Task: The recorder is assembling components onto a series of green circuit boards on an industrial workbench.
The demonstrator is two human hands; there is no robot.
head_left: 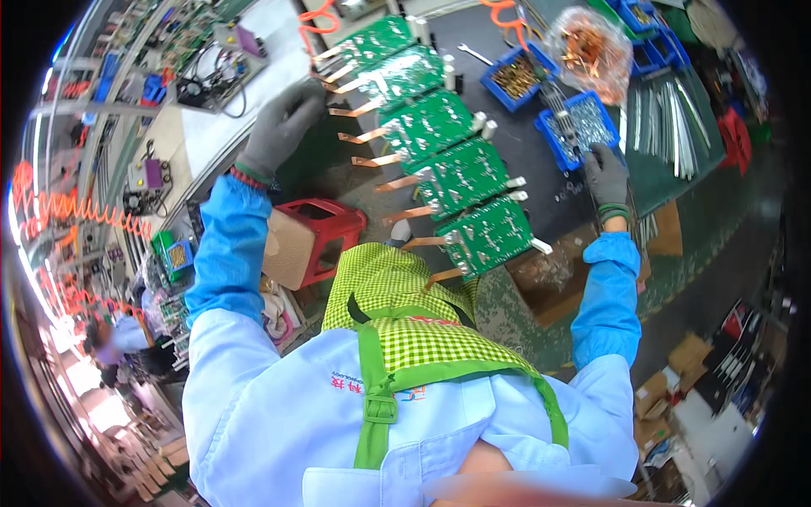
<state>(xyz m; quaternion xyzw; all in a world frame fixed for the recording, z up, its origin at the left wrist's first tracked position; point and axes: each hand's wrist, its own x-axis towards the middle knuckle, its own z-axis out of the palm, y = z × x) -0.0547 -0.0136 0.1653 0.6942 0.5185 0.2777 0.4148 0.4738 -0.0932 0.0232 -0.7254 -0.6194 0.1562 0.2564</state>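
Note:
A row of green circuit boards (460,173) with copper strips (376,160) on their left sides runs along the bench's left edge. My left hand (287,122), in a grey glove, has its fingers curled beside the far boards' strips; whatever it might hold is hidden. My right hand (606,177), gloved too, reaches the near right corner of a blue bin of silvery screws (591,121). Its fingers are bent together by the lower end of a powered screwdriver (556,103), which slants across the bin. What those fingers grip is not clear.
Another blue bin (514,78) holds brass-coloured parts, beside a bag of copper pieces (587,46). A wrench (475,54) lies near the boards. Metal strips (672,127) lie at right. Below left stands a red stool (329,237); orange coiled cords (317,19) hang above.

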